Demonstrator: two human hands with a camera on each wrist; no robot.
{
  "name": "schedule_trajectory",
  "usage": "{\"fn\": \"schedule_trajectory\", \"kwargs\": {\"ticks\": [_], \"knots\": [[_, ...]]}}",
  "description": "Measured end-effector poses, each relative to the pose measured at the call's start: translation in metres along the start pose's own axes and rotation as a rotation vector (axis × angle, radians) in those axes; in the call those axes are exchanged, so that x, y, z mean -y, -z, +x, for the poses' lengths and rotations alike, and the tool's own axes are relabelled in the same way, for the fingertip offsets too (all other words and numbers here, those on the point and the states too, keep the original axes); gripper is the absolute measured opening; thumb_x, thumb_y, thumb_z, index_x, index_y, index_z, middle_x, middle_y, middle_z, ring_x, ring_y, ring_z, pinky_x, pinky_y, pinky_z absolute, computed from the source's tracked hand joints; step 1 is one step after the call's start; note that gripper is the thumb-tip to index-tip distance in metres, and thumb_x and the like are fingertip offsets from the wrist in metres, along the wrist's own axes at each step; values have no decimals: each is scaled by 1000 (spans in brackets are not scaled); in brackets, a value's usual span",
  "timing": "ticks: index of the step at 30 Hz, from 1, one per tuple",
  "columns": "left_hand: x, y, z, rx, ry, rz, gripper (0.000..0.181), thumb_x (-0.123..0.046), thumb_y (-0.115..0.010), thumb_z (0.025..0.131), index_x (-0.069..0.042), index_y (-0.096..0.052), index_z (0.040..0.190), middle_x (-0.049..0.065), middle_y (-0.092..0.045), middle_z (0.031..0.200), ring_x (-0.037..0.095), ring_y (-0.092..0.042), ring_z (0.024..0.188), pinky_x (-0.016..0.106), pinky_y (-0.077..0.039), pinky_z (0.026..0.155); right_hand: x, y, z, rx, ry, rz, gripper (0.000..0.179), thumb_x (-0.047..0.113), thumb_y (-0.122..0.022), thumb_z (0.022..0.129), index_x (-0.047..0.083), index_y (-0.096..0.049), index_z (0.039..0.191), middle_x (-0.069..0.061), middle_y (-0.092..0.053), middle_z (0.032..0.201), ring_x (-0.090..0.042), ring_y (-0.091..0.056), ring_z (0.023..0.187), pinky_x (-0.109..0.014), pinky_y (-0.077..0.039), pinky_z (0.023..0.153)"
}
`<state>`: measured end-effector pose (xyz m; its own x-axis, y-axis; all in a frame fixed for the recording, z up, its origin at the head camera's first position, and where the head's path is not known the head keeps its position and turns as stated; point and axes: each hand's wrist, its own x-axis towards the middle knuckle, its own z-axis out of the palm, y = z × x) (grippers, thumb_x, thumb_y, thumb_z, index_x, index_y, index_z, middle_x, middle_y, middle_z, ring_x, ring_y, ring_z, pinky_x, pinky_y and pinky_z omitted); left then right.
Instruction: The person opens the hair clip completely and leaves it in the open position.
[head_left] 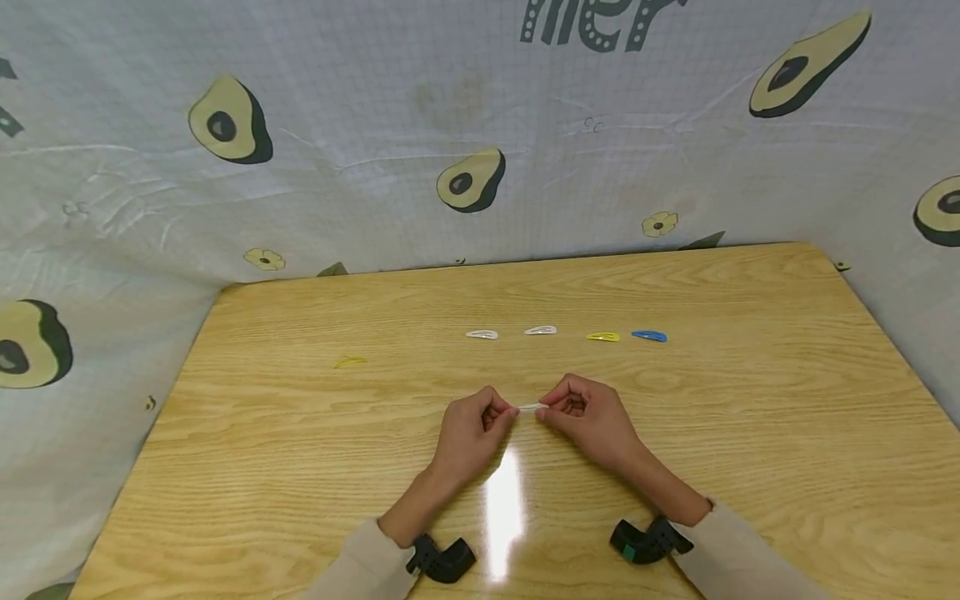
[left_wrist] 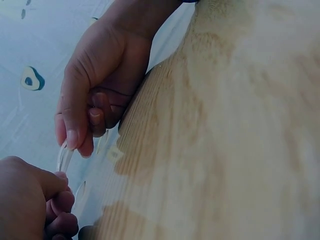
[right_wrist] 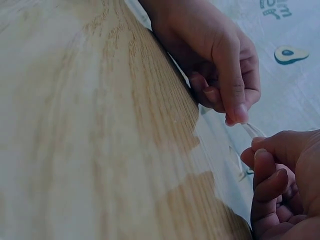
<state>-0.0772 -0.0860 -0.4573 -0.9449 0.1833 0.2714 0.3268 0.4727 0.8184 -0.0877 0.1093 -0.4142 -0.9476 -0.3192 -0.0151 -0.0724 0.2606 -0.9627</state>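
A white snap hair clip [head_left: 532, 407] is stretched between both hands above the table, thin and slightly bowed in the left wrist view. My left hand [head_left: 470, 433] pinches one end of this clip between thumb and index finger. The other end sits between the thumb and fingertips of my right hand [head_left: 596, 421]. Fingertips cover both ends of the clip. Beyond the hands lie two white hair clips [head_left: 482, 334], a yellow hair clip [head_left: 602, 337] and a blue hair clip [head_left: 648, 336], in a loose row.
Off to the left on the wooden table [head_left: 262, 433] lies another yellow hair clip [head_left: 349, 362], bent into a curve. A pale cloth [head_left: 360, 108] printed with avocados rises behind the table and along its sides. Light glares off the tabletop between the forearms.
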Motion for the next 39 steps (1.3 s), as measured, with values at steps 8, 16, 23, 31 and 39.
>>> {"fn": "schedule_trajectory", "kwargs": {"ticks": [8,16,23,31,39], "knots": [[1,-1,-1,-1,-4,7,10,-3,-70,85,-7,-65,78,-10,-51,58,0,-40,49,19,-35,44,-1,-1,-1,-16,26,-3,6,1,-72,84,0,-67,87,-11,-66,78,-22,-62,65,-23,-48,56],[0,-3,-3,-5,-52,29,12,-3,-69,85,-9,-63,76,-9,-53,59,-1,-41,49,19,-37,44,-3,-4,-2,-57,57,-43,5,-1,-72,83,-1,-68,84,-10,-65,73,-18,-59,59,-23,-46,52],[0,-3,-3,-9,-55,16,13,-2,-69,86,-9,-63,76,-9,-53,59,0,-40,49,19,-37,44,-3,-4,-2,-57,56,-46,4,-1,-72,83,-1,-68,84,-10,-65,74,-19,-59,58,-23,-46,51],[0,-3,-3,-23,-47,-14,11,-1,-69,86,-7,-64,77,-7,-54,60,0,-41,49,20,-38,44,-31,-6,6,-60,41,-23,6,4,-74,82,3,-69,85,-4,-66,74,-16,-59,59,-24,-47,52],[0,-3,-2,-38,-30,-62,9,-3,-68,88,-7,-64,81,-5,-58,64,3,-45,52,19,-40,47,-38,-9,8,-121,93,-23,9,13,-77,82,7,-70,84,2,-67,71,-14,-61,57,-26,-48,50]]}}
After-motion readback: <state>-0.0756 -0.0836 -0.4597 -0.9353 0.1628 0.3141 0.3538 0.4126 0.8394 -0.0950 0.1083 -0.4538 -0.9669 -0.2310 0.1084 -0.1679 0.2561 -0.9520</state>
